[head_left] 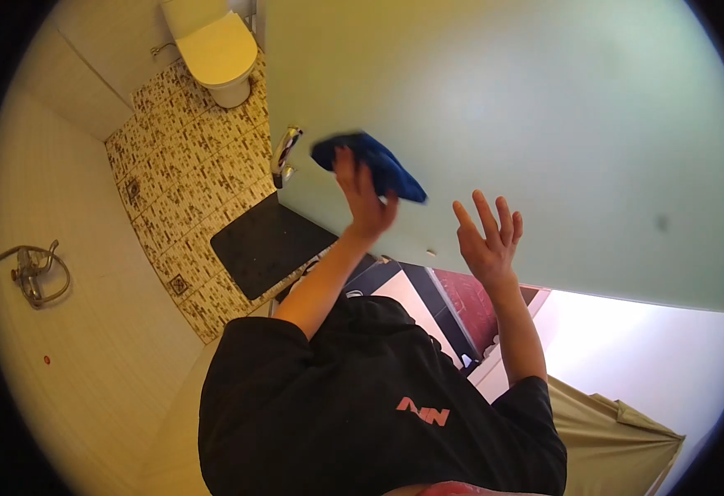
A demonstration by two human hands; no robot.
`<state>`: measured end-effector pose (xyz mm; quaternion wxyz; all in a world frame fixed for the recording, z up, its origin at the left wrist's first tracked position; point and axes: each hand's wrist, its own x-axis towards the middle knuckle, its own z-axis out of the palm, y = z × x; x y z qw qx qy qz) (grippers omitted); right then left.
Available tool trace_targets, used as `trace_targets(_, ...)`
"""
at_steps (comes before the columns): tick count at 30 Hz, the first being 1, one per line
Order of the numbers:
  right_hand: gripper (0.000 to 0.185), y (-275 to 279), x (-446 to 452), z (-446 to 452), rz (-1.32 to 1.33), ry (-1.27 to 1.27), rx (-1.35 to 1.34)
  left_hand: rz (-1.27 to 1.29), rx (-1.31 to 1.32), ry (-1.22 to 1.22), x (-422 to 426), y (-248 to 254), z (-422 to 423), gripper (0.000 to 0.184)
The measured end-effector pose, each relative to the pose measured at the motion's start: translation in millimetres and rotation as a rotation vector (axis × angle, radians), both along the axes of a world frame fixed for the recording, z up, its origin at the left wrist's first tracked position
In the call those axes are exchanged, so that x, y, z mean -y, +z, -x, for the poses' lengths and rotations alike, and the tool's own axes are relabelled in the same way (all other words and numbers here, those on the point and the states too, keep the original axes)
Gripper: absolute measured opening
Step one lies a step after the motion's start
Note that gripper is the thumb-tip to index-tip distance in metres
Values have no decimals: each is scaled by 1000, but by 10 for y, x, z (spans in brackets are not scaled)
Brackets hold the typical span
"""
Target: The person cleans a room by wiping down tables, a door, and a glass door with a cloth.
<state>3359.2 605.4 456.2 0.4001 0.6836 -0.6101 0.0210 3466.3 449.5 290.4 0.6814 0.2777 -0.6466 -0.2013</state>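
Note:
A dark blue cloth [378, 165] lies against the frosted glass door [544, 107], just right of its metal handle [286, 155]. Over the lower part of this cloth is my left hand [367, 198], holding it with the fingers on its face and the thumb at its lower edge. My right hand [488, 240] is raised in front of the lower part of the door, fingers spread and nothing in it. Whether its fingertips touch the glass cannot be made out.
At the upper left a toilet [219, 54] stands on the patterned tile floor [176, 174]. A black mat [267, 244] lies below the handle. The shower tap [35, 274] is on the left wall. Olive fabric [610, 438] hangs at the lower right.

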Motion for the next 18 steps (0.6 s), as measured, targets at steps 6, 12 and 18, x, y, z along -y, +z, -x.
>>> trace_targets(6, 28, 304, -380, 212, -108, 43, 143, 456, 500, -411, -782, -311, 102, 67)
trace_targets(12, 30, 507, -1284, 648, 29, -55, 53, -272, -139, -150, -217, -113, 46, 78)
trace_targets(18, 30, 618, -1873, 1049, 64, -19, 60, -257, -108, -110, -883, 113, 536, 86)
